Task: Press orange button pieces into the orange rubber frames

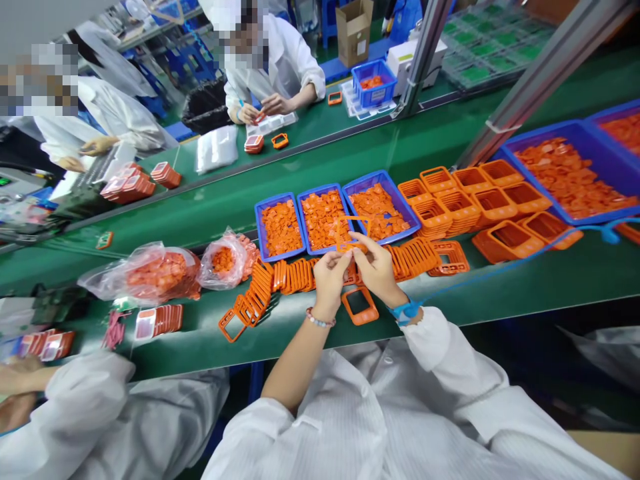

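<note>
My left hand (329, 280) and my right hand (377, 268) pinch a thin orange rubber frame (353, 227) above the belt, its far part over the blue trays. Another orange frame (359, 305) lies flat just below my hands. Three blue trays (260, 223) of small orange pieces stand directly beyond. Stacked orange frames (255, 297) lean in a row to my left, and more (413, 257) lie to my right. A beaded bracelet circles my left wrist, and a blue strap circles my right wrist.
A green belt bench (165, 353) runs across the view. Plastic bags of orange parts (157, 273) lie left. Stacked orange frames (480, 200) and a large blue tray (565, 177) stand right. A co-worker's hands (20, 393) work at lower left; other people work across the bench.
</note>
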`<state>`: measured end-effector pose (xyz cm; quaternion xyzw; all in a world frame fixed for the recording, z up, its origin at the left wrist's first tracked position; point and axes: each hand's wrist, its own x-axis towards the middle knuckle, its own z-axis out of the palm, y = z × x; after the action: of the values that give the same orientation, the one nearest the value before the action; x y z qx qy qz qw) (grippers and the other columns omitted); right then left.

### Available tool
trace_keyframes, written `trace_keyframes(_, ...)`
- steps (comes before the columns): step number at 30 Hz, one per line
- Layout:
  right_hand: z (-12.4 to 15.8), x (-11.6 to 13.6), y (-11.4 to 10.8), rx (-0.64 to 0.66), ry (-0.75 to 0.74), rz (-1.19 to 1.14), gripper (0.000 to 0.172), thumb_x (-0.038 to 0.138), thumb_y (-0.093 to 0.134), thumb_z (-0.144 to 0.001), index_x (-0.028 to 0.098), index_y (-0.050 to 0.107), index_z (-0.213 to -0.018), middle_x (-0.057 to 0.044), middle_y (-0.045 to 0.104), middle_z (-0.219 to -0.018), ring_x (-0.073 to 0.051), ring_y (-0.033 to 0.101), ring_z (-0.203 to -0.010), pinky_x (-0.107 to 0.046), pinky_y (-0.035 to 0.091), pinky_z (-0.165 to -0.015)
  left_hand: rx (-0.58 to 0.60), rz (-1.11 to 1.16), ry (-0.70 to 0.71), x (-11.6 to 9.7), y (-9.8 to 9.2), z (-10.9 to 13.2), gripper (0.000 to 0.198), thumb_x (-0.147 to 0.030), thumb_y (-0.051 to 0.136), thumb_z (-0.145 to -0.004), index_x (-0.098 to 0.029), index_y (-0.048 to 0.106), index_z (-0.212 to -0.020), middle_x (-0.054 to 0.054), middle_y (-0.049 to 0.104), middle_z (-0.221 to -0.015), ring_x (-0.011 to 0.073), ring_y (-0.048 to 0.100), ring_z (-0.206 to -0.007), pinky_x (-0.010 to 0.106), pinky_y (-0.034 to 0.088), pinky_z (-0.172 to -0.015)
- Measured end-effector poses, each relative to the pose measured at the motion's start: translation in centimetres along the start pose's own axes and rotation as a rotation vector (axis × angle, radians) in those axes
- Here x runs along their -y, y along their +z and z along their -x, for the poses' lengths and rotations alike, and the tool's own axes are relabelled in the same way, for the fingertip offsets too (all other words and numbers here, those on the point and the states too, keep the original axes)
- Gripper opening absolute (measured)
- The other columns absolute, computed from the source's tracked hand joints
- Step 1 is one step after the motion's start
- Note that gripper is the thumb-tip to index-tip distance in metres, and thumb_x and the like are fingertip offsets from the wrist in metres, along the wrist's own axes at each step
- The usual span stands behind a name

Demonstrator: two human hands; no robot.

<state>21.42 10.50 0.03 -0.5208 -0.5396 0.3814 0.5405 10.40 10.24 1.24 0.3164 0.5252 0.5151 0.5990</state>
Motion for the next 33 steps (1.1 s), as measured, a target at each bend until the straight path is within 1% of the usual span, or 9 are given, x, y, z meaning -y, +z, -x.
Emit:
trace_keyframes(4,0.5,0.1,-0.2,0.057,-0.023,-0.024,0.03,0.03,0.051,-0.094,0.022,0.075,-0.11,-0.007,0.076,-0.113,-0.024,0.071,-0.102,-0.036,0.058,-0.087,-0.007,-0.044,0.092,-0.3,-0.7,0.2,0.046,-0.044,0.086,-0.067,-0.019,0.066,-0.1,-0.006,0.059,-0.062,0.0061,0.047,-0.047,0.02,0.035,-0.047)
trace_keyframes(6,0.8,0.1,-0.1,0.077,-0.021,-0.021,0.03,0.029,0.049,-0.095,0.023,0.076,-0.106,-0.007,0.076,-0.11,-0.024,0.07,-0.105,-0.037,0.057,-0.09,0.018,-0.055,0.103,-0.2,-0.9,0.5,0.044,-0.041,0.086,-0.068,-0.018,0.068,-0.1,-0.003,0.062,-0.067,0.0066,0.051,-0.051,0.02,0.037,-0.049)
trace_keyframes(12,1.7,0.5,-0.1,0.087,0.026,-0.047,0.027,0.028,0.05,-0.093,0.023,0.076,-0.102,-0.006,0.077,-0.106,-0.023,0.071,-0.096,-0.035,0.058,-0.083,0.067,-0.003,0.039,-0.1,-1.4,1.1,0.037,-0.038,0.087,-0.065,-0.017,0.069,-0.09,-0.001,0.065,-0.071,0.0046,0.047,-0.047,0.019,0.034,-0.042)
trace_keyframes(19,2.3,0.6,0.2,0.072,0.113,-0.124,0.019,0.034,0.06,-0.09,0.023,0.074,-0.096,-0.006,0.076,-0.098,-0.021,0.072,-0.085,-0.033,0.06,-0.074,0.131,-0.092,0.063,-0.4,-2.2,1.4,0.032,-0.035,0.087,-0.065,-0.016,0.071,-0.085,0.002,0.069,-0.072,0.0073,0.055,-0.052,0.019,0.04,-0.046)
trace_keyframes(23,2.9,0.6,-0.7,0.08,0.146,-0.228,0.033,0.036,0.063,-0.09,0.026,0.064,-0.121,-0.003,0.073,-0.094,-0.018,0.07,-0.076,-0.032,0.061,-0.07,0.224,-0.264,0.064,-1.2,-4.7,1.3,0.035,-0.036,0.082,-0.071,-0.016,0.072,-0.098,0.0,0.066,-0.068,0.0081,0.055,-0.051,0.02,0.042,-0.047)
trace_keyframes(25,3.1,0.5,-1.5,0.071,0.165,-0.279,0.058,0.036,0.067,-0.088,0.03,0.047,-0.142,0.0,0.07,-0.084,-0.017,0.069,-0.07,-0.033,0.062,-0.07,0.159,-0.418,0.126,-2.3,-6.9,0.1,0.038,-0.038,0.075,-0.077,-0.015,0.071,-0.107,0.002,0.067,-0.071,0.0091,0.055,-0.05,0.021,0.044,-0.049)
trace_keyframes(27,3.0,0.3,-2.3,0.093,0.207,-0.319,0.068,0.037,0.07,-0.085,0.03,0.039,-0.146,0.003,0.068,-0.08,-0.016,0.069,-0.066,-0.033,0.062,-0.069,-0.041,-0.681,0.244,-3.8,-9.3,-2.1,0.035,-0.037,0.062,-0.088,-0.013,0.069,-0.113,0.003,0.067,-0.071,0.0106,0.056,-0.052,0.022,0.046,-0.052)
trace_keyframes(29,2.7,0.1,-2.8,0.138,0.268,-0.358,0.057,0.042,0.073,-0.082,0.026,0.049,-0.132,0.003,0.068,-0.078,-0.016,0.069,-0.064,-0.032,0.062,-0.066,-0.162,-1.126,0.301,-5.4,-11.4,-4.8,0.037,-0.029,0.048,-0.095,-0.012,0.067,-0.121,0.006,0.071,-0.08,0.0134,0.063,-0.064,0.023,0.05,-0.063)
trace_keyframes(33,2.3,0.1,-3.0,0.174,0.342,-0.457,0.04,0.048,0.075,-0.08,0.024,0.048,-0.098,0.004,0.065,-0.076,-0.014,0.07,-0.062,-0.026,0.06,-0.057,-0.073,-1.38,0.251,-7.6,-13.1,-9.6,0.029,-0.021,0.06,-0.086,-0.014,0.076,-0.11,0.009,0.076,-0.086,0.0218,0.069,-0.082,0.031,0.052,-0.084)
